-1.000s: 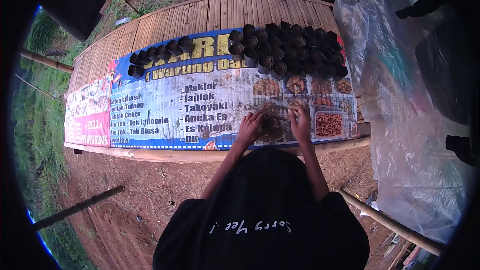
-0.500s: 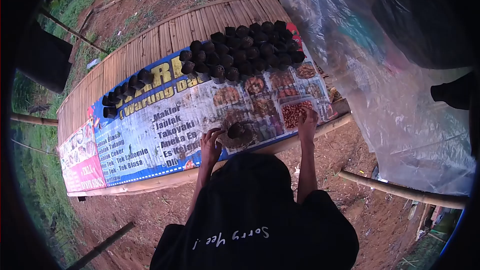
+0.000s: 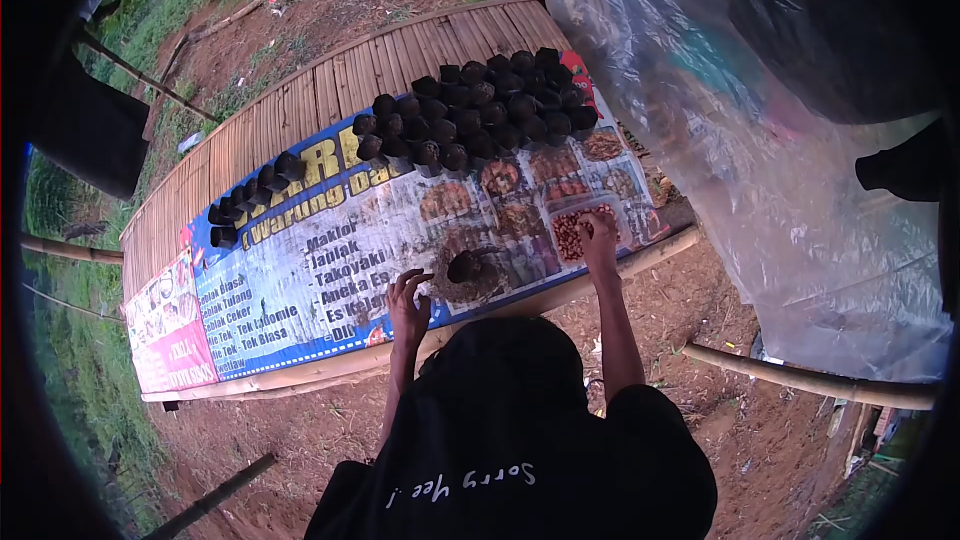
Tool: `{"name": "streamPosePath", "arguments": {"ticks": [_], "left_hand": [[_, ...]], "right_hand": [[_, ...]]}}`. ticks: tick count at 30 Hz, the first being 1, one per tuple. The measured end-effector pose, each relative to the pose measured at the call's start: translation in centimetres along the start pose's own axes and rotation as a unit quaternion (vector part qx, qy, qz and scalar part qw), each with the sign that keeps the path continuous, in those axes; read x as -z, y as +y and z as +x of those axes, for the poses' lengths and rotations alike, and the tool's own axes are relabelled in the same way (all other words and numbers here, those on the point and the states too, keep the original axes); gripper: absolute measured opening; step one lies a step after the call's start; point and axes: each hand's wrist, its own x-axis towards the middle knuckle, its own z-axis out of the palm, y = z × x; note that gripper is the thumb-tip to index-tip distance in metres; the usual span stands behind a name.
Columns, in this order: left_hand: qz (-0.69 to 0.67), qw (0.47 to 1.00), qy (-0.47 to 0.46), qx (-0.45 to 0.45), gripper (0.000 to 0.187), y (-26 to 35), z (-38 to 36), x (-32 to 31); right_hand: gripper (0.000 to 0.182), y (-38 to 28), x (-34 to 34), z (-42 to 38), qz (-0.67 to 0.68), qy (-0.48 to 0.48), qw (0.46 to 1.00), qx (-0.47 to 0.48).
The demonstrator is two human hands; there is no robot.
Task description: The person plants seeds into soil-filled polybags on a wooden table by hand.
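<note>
My right hand [image 3: 600, 237] reaches over a clear plastic tub [image 3: 612, 204] of reddish-brown seeds [image 3: 568, 237] that look like peanuts. Its fingers are drawn together at the seeds; whatever is between the tips is hidden. My left hand [image 3: 408, 298] hovers over the table's near side, fingers apart and holding nothing. Just right of it, a single black polybag pot [image 3: 465, 267] sits amid scattered dark soil [image 3: 490, 285]. Farther back, several more black pots [image 3: 470, 120] stand packed together in a block. A short row of the same pots [image 3: 262, 183] is at the left.
A printed food banner [image 3: 285, 270] covers much of the bamboo-slat table [image 3: 290, 110]. Clear plastic sheeting [image 3: 690, 180] hangs along the right side. A bamboo pole [image 3: 800, 375] juts out at the lower right. Bare reddish ground [image 3: 290, 440] surrounds the table.
My right hand has shifted slightly left and up over the seeds, its fingers drawn closer together. My left hand has moved slightly down and left. The whole view has also shifted a little.
</note>
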Motion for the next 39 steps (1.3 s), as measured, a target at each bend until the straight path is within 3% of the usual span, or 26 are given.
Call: {"name": "streamPosePath", "arguments": {"ticks": [5, 8, 13, 18, 20, 22, 24, 28, 30, 33, 36, 39], "left_hand": [[0.006, 1.0, 0.001, -0.006, 0.043, -1.0, -0.9, 0.4], [0.004, 1.0, -0.004, -0.001, 0.042, -1.3, -0.8, 0.6], [0.009, 1.0, -0.008, 0.002, 0.039, -1.0, -0.2, 0.9], [0.01, 1.0, 0.004, -0.009, 0.037, -0.8, 0.8, 1.8], [0.016, 0.999, 0.018, -0.038, 0.035, -1.1, 1.4, 2.0], [0.017, 0.999, 0.017, -0.037, 0.033, -1.6, 1.8, 2.0], [0.023, 0.999, 0.014, -0.037, 0.032, -1.7, 2.1, 2.0], [0.022, 0.999, 0.008, -0.031, 0.033, -2.0, 2.5, 2.0], [0.025, 0.999, -0.002, -0.026, 0.032, -2.1, 2.6, 2.0], [0.027, 0.999, 0.001, -0.027, 0.031, -2.4, 2.6, 2.0], [0.036, 0.999, -0.003, -0.021, 0.03, -2.5, 2.4, 2.0], [0.032, 0.999, -0.002, -0.026, 0.029, -2.9, 2.1, 2.0]], "right_hand": [[0.019, 0.7, 0.8, 0.6, 0.03, -0.011, 0.999, -0.021], [0.022, 1.7, 0.7, 1.1, 0.015, 0.02, 0.999, 0.027], [0.025, 0.7, 3.2, 2.2, -0.021, -0.069, 0.997, -0.007], [0.025, 3.4, 2.8, 4.1, 0.014, -0.07, 0.997, 0.035], [0.023, 3.5, 3.6, 4.6, -0.03, -0.165, 0.985, -0.027], [0.021, 2.7, 4.1, 4.4, -0.05, -0.156, 0.986, 0.012], [0.016, 0.3, 5.2, 3.9, -0.029, -0.12, 0.99, -0.065], [0.018, 1.6, 4.6, 3.8, -0.012, -0.137, 0.989, -0.054], [0.017, 1.6, 4.1, 3.2, -0.114, -0.045, 0.988, 0.092], [0.015, 0.6, 2.5, 2.3, -0.038, -0.072, 0.994, 0.074], [0.016, 0.0, 0.9, 1.1, -0.05, -0.083, 0.995, -0.007], [0.018, 0.1, 0.7, 1.3, -0.102, -0.1, 0.99, 0.006]]}}
